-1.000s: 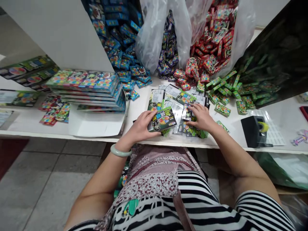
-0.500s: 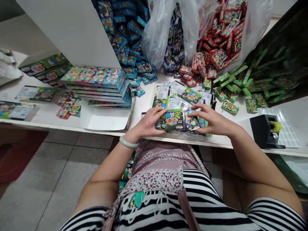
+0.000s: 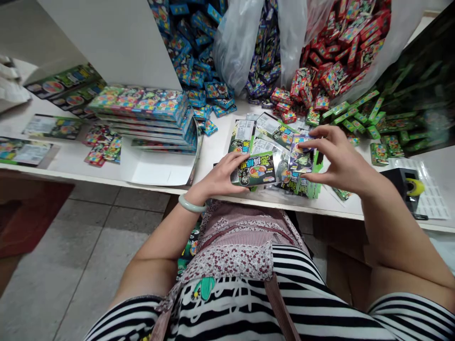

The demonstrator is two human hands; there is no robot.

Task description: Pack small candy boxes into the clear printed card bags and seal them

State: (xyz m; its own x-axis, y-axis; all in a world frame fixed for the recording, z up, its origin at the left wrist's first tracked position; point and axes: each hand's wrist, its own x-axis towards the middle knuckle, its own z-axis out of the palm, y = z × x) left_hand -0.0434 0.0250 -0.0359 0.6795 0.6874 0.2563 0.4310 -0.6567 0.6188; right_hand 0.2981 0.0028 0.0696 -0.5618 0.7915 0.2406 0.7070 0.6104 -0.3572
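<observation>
My left hand (image 3: 224, 177), with a pale bangle at the wrist, grips the left end of a dark green-edged printed card packet (image 3: 260, 170) near the table's front edge. Its thumb and fingers close on that end. My right hand (image 3: 339, 158) pinches a small purple printed card (image 3: 301, 154) between thumb and fingers, to the right of the packet and apart from it. Beneath both lie several overlapping dark and white printed packets (image 3: 240, 135), some in clear wrapping.
Small blue boxes (image 3: 197, 71), purple boxes (image 3: 263, 71) and red boxes (image 3: 330, 76) are heaped at the back, partly in plastic bags (image 3: 236, 42). Green boxes (image 3: 368, 113) spill at right beside a tape dispenser (image 3: 405, 187). Stacked display packs (image 3: 142, 113) and a white tray (image 3: 159, 168) stand left.
My right hand has moved right and slightly away from me, carrying the purple card off the packet's right end. My left hand keeps its grip on the packet, which is now slightly tilted.
</observation>
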